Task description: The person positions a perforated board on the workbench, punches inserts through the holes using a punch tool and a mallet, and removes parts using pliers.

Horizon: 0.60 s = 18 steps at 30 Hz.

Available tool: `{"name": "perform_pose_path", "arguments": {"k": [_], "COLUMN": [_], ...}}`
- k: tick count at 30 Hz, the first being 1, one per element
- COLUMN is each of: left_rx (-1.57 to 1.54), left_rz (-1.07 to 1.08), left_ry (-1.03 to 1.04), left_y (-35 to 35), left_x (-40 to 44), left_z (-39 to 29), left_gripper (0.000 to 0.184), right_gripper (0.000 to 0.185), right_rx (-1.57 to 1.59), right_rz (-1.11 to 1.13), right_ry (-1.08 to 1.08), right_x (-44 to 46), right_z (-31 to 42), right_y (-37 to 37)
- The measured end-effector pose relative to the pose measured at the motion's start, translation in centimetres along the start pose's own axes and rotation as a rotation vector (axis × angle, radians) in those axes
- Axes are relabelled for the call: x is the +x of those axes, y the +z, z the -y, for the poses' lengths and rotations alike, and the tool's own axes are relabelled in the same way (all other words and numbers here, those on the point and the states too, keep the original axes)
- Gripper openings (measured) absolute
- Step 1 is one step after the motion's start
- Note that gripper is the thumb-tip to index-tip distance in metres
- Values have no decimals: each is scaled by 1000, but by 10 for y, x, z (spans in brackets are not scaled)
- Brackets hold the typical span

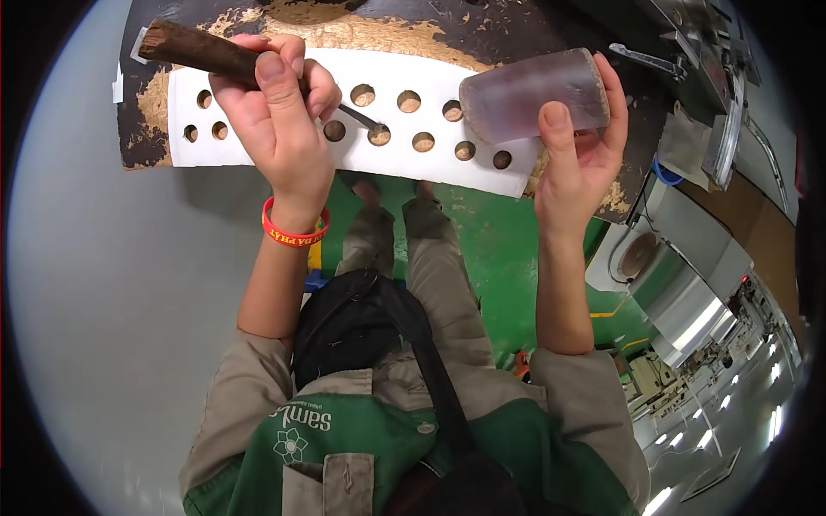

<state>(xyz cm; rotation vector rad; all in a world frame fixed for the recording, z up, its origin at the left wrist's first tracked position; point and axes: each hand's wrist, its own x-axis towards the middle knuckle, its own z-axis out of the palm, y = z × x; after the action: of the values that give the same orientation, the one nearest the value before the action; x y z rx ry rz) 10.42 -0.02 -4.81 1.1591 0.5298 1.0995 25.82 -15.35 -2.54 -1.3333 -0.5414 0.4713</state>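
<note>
In the head view, the left hand (288,142) is curled nearly closed round a brown wooden handle (194,50), with the thumb laid along it and the fingers bent in. The handle sticks out beyond the hand, to its outer side; from the hand's inner side a thin dark shaft (355,115) slants towards the right hand (578,163). Its tip meets one of the round holes (422,142) in a white perforated sheet (391,158); whether it goes into that hole I cannot tell. A red wristband (294,236) with yellow lettering circles the wrist just below the left hand.

The right hand is about half open, spread round a translucent, purplish cylinder (529,95). The thumb presses its near side and the fingers wrap the end on the hand's outer side, so the cylinder reaches inward from the grip, towards the left hand. It is held above the end of the sheet, partly over the worn dark tabletop (142,142).

The sheet runs between the two hands and under them, on the tabletop. Beyond the right hand, outward from it, is a metal lever (641,60), and a blue ring (668,172) lies to the hand's outer side, apart from it
</note>
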Motion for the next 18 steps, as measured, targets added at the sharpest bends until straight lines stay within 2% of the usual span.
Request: {"name": "perform_pose_path", "arguments": {"k": [6, 9, 18], "left_rx": [75, 74, 147], "left_rz": [9, 8, 115], "left_ry": [-2, -75, -33], "left_y": [2, -2, -4], "left_x": [7, 13, 14], "left_z": [5, 10, 13], "left_gripper": [20, 15, 16], "right_gripper": [63, 63, 64], "right_rx": [17, -7, -89], "right_rz": [-24, -26, 33], "right_ry": [16, -6, -50], "right_x": [1, 2, 3], "right_z": [1, -4, -1], "right_y": [2, 0, 6]}}
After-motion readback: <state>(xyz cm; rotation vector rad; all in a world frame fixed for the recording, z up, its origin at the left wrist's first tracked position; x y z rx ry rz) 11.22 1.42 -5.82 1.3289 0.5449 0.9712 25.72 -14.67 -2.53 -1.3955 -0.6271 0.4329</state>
